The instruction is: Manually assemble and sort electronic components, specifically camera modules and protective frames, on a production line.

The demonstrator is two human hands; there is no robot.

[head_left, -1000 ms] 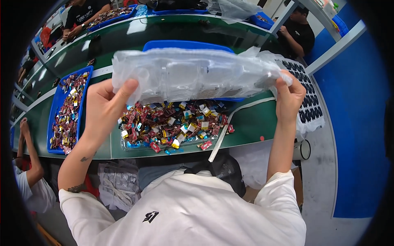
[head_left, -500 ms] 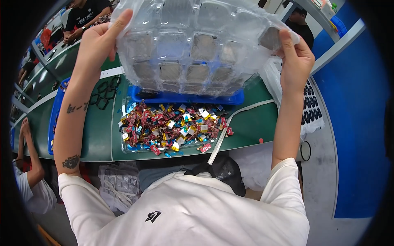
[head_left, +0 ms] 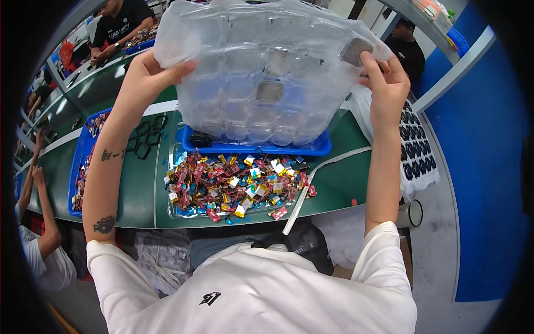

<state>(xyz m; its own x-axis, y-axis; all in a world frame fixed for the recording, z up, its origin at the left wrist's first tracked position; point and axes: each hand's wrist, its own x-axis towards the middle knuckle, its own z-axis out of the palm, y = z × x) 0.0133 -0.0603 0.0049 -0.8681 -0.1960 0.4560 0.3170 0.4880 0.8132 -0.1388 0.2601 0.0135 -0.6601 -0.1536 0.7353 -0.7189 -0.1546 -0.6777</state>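
Observation:
Between my hands I hold up a clear plastic compartment tray (head_left: 239,61) wrapped in a thin, cloudy plastic bag. My left hand (head_left: 158,72) pinches its left edge, thumb on the near face. On the other side, my right hand (head_left: 387,83) grips the upper right corner, thumb and fingers closed on the plastic. The tray is tilted upright over a blue bin (head_left: 314,146), its lower edge at the bin. A small black part (head_left: 201,139) shows at the bin's left end. Nearer me lies a pile of small red boards with silver and yellow battery cells (head_left: 239,183) in a clear tray.
Black hexagonal frames (head_left: 146,136) lie on the green table left of the pile. Another blue bin (head_left: 75,189) of parts stands farther left. A white strap (head_left: 303,192) crosses the table's front edge. On the right is a tray of black parts (head_left: 417,145). Other people sit around.
The wrapped tray has come down slightly and stands more upright, facing me. Both hands have shifted inward, the left one lower. The black part in the bin is now plainly visible.

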